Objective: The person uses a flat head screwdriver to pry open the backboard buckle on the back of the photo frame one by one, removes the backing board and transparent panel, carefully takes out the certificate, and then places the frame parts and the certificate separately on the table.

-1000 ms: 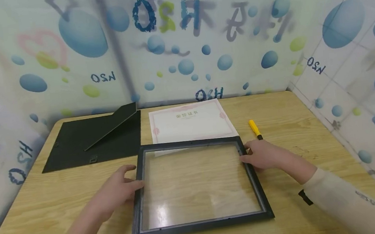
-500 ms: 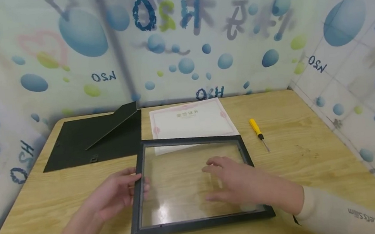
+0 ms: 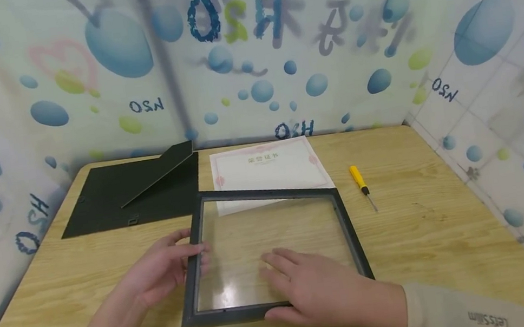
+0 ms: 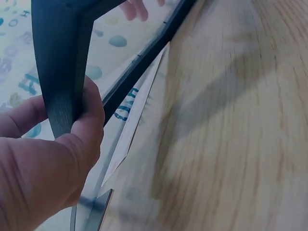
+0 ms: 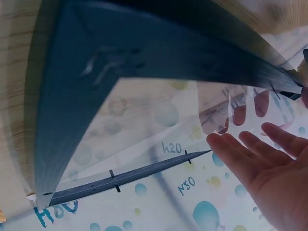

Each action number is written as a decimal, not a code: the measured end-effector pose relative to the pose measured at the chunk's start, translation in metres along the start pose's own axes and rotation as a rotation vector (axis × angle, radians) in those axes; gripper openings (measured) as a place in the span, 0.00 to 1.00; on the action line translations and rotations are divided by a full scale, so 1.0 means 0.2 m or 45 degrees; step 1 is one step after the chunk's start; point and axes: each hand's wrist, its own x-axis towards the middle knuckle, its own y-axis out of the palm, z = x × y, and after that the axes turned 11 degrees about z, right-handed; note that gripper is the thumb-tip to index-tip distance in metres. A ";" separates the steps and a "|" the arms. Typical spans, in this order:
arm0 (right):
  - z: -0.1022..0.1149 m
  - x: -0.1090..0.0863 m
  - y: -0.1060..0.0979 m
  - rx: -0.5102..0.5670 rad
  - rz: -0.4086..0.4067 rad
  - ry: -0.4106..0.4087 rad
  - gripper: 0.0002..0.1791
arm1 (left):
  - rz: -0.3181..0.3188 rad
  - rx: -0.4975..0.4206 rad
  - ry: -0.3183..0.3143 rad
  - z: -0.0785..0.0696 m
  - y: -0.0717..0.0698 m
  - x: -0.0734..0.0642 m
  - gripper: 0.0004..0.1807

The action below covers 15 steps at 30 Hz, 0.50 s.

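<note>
A black picture frame (image 3: 192,297) with a clear pane (image 3: 252,241) fills the middle of the head view. My left hand (image 3: 162,268) grips its left side, thumb on top and fingers underneath, seen through the pane. The left wrist view shows that hand (image 4: 53,154) curled round the black border, with the frame raised above the table. My right hand (image 3: 317,290) reaches over the pane's lower right, fingers extended and thumb over the near border. In the right wrist view its fingertips (image 5: 214,140) are close to the pane, which mirrors them.
Behind the frame lies a white certificate (image 3: 268,171) with a pink border, partly overlapped by the frame. A black backing board (image 3: 99,200) with its stand leg (image 3: 160,170) raised lies back left. To the right is a yellow-handled screwdriver (image 3: 357,176) on the wooden table (image 3: 428,236).
My right hand has let go of the frame's right side and moved left and nearer over the pane. The left hand's fingers have slid further under the left side. The frame's far edge has risen slightly.
</note>
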 end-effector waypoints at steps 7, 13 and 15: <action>-0.01 0.00 0.02 -0.401 -0.194 -0.134 0.25 | -0.110 0.222 -0.036 0.01 0.01 0.02 0.47; -0.03 -0.03 0.00 -0.634 -0.376 -0.321 0.20 | -0.276 0.574 -0.053 0.02 0.01 0.03 0.42; -0.04 -0.04 -0.02 -0.659 -0.421 -0.349 0.22 | -0.327 0.681 -0.053 0.01 0.01 0.03 0.41</action>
